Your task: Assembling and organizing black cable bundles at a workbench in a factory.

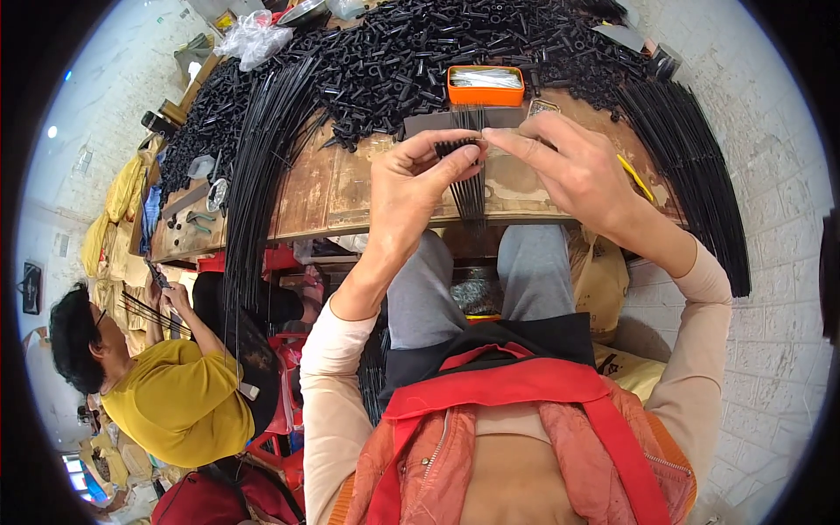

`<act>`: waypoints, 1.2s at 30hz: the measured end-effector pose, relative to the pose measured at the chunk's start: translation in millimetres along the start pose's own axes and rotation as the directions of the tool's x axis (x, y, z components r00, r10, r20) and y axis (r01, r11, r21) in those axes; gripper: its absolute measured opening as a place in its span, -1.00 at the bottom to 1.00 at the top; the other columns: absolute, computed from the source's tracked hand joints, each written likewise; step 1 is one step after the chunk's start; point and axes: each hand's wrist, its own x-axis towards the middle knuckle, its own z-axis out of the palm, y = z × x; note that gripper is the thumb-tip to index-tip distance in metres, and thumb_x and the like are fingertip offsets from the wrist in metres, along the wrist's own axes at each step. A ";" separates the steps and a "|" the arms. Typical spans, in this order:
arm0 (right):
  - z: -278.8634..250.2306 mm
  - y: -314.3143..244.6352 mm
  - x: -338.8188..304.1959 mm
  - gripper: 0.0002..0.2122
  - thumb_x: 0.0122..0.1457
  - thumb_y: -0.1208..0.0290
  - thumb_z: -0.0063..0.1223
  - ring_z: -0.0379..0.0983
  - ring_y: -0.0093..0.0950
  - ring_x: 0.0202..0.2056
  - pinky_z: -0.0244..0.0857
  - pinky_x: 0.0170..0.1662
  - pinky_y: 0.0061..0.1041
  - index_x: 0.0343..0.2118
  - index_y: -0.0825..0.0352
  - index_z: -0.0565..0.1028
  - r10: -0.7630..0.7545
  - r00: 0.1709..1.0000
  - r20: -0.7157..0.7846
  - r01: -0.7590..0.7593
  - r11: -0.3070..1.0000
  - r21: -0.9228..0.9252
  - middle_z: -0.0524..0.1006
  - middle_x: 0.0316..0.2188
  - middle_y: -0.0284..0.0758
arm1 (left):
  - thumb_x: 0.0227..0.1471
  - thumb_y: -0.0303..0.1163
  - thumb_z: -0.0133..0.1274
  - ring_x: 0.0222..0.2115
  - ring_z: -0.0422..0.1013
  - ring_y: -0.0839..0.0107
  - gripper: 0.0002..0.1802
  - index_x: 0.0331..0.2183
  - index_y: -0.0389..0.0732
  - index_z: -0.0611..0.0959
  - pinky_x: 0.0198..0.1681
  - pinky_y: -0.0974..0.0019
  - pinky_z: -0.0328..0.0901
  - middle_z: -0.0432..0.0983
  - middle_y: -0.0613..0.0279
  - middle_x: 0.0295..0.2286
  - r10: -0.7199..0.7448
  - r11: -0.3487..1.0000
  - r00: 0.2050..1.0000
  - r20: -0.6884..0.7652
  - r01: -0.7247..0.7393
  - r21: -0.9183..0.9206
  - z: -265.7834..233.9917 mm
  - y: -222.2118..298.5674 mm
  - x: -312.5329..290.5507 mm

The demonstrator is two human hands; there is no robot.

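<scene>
My left hand is closed, its thumb and fingers pinching a row of small black parts that looks like a comb. The tip of my right hand meets the right end of this row, its fingers drawn together. Whatever lies between those fingertips is too small to name. Below both hands, a narrow bundle of thin black rods rests across the front edge of the wooden table. Just behind them stands an orange box of thin whitish sticks.
Loose black tubular parts are heaped across the back. Long black rods hang over the edge at left and right. A yellow tool lies at right, green-handled pliers at left. A co-worker in yellow sits at left holding rods.
</scene>
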 end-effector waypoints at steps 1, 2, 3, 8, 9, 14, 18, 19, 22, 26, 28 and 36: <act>-1.7 0.3 1.8 -0.55 -0.08 0.65 0.08 0.45 -0.35 -0.40 0.37 -0.40 -0.42 -0.03 0.26 0.52 -0.035 0.999 -0.004 0.035 0.999 -0.038 0.46 -0.39 -0.30 | 0.06 -0.56 0.13 -0.29 0.54 0.46 -0.76 -0.18 -0.42 0.63 -0.16 0.42 0.47 0.61 0.08 -0.32 -0.001 1.000 1.000 0.000 0.001 0.001 -0.4 0.1 0.0; -3.4 0.6 3.6 -0.55 -0.08 0.65 0.08 0.45 -0.35 -0.40 0.37 -0.40 -0.42 -0.03 0.26 0.52 -0.034 0.999 -0.005 0.034 0.999 -0.037 0.46 -0.39 -0.30 | 0.06 -0.57 0.13 -0.29 0.54 0.45 -0.76 -0.18 -0.42 0.63 -0.16 0.42 0.48 0.61 0.08 -0.32 -0.002 1.000 1.000 0.008 0.002 0.002 -0.8 0.1 -0.1; -5.4 1.1 5.5 -0.59 -0.10 0.64 0.09 0.45 -0.35 -0.41 0.36 -0.40 -0.42 -0.08 0.31 0.53 -0.093 0.995 -0.025 0.092 0.995 -0.049 0.46 -0.40 -0.29 | 0.06 -0.58 0.13 -0.28 0.54 0.45 -0.76 -0.18 -0.42 0.63 -0.16 0.42 0.48 0.61 0.08 -0.32 -0.005 1.000 1.000 0.016 0.004 0.004 -1.3 0.1 -0.1; -7.7 6.3 15.1 -0.67 -0.15 0.61 0.14 0.45 -0.35 -0.42 0.36 -0.41 -0.43 -0.22 0.41 0.53 -0.152 0.986 -0.071 0.149 0.988 -0.041 0.46 -0.41 -0.28 | 0.05 -0.60 0.12 -0.27 0.54 0.42 -0.76 -0.18 -0.42 0.63 -0.16 0.42 0.48 0.61 0.05 -0.31 -0.033 0.999 0.999 0.013 0.033 -0.027 -3.1 0.0 1.5; -7.0 6.9 16.3 -0.68 -0.16 0.59 0.14 0.45 -0.35 -0.41 0.36 -0.41 -0.43 -0.23 0.41 0.53 -0.184 0.981 -0.066 0.180 0.982 -0.063 0.46 -0.41 -0.28 | 0.05 -0.60 0.12 -0.27 0.54 0.41 -0.75 -0.17 -0.43 0.63 -0.16 0.41 0.48 0.60 0.05 -0.31 -0.041 0.999 0.999 0.001 0.041 -0.030 -3.0 0.7 1.5; -7.7 6.1 14.5 -0.68 -0.18 0.53 0.11 0.45 -0.36 -0.41 0.38 -0.39 -0.45 -0.25 0.42 0.52 -0.262 0.964 -0.049 0.252 0.955 -0.157 0.47 -0.38 -0.27 | 0.04 -0.60 0.14 -0.28 0.55 0.40 -0.75 -0.17 -0.43 0.63 -0.16 0.41 0.48 0.61 0.05 -0.31 -0.041 0.999 0.999 0.000 0.041 -0.025 -3.3 1.9 -1.5; -7.1 5.8 13.6 -0.68 -0.16 0.50 0.09 0.45 -0.38 -0.38 0.39 -0.37 -0.45 -0.25 0.43 0.50 -0.280 0.959 -0.037 0.271 0.950 -0.153 0.48 -0.36 -0.27 | 0.03 -0.61 0.14 -0.28 0.55 0.40 -0.74 -0.17 -0.44 0.62 -0.16 0.42 0.48 0.61 0.06 -0.31 -0.019 1.000 0.999 0.045 0.019 -0.011 0.5 -0.4 -0.3; -7.8 5.9 13.8 -0.67 -0.16 0.50 0.10 0.45 -0.38 -0.37 0.40 -0.36 -0.46 -0.24 0.42 0.50 -0.282 0.959 -0.022 0.276 0.950 -0.145 0.48 -0.35 -0.28 | 0.03 -0.61 0.14 -0.28 0.55 0.40 -0.74 -0.17 -0.44 0.62 -0.16 0.42 0.48 0.61 0.06 -0.31 -0.020 1.000 0.999 0.047 0.020 -0.008 1.4 -0.2 -0.6; -9.7 4.9 18.5 -0.66 -0.13 0.50 0.09 0.45 -0.38 -0.36 0.40 -0.35 -0.45 -0.20 0.41 0.50 -0.285 0.958 0.015 0.286 0.954 -0.096 0.47 -0.34 -0.28 | 0.03 -0.62 0.14 -0.28 0.55 0.40 -0.72 -0.16 -0.44 0.62 -0.16 0.42 0.48 0.60 0.07 -0.31 -0.059 0.998 0.997 0.040 0.059 0.010 3.2 0.6 -1.2; -3.1 4.7 22.3 -0.65 -0.13 0.54 0.12 0.45 -0.35 -0.36 0.40 -0.35 -0.45 -0.17 0.40 0.50 -0.304 0.951 -0.062 0.306 0.952 0.024 0.47 -0.34 -0.27 | 0.03 -0.62 0.14 -0.26 0.55 0.39 -0.72 -0.16 -0.43 0.62 -0.15 0.41 0.48 0.60 0.03 -0.30 -0.038 0.999 0.999 0.000 0.038 -0.013 -1.4 -2.8 -2.1; -9.5 -0.3 15.6 -0.66 -0.13 0.60 0.14 0.45 -0.32 -0.36 0.38 -0.35 -0.44 -0.19 0.41 0.51 -0.191 0.965 -0.179 0.173 0.979 -0.110 0.47 -0.35 -0.25 | 0.03 -0.62 0.14 -0.25 0.55 0.38 -0.73 -0.16 -0.44 0.62 -0.15 0.41 0.48 0.60 0.02 -0.29 -0.015 1.000 1.000 -0.008 0.015 -0.020 -3.5 -3.2 -3.0; -20.1 8.2 7.4 -0.72 -0.09 0.66 0.13 0.45 -0.29 -0.36 0.37 -0.34 -0.40 -0.22 0.43 0.52 -0.133 0.991 -0.009 0.133 0.991 0.002 0.47 -0.33 -0.23 | 0.04 -0.61 0.12 -0.25 0.55 0.34 -0.73 -0.16 -0.42 0.62 -0.13 0.38 0.48 0.60 -0.01 -0.28 -0.009 1.000 0.999 0.035 0.010 -0.012 -0.7 -1.8 -0.9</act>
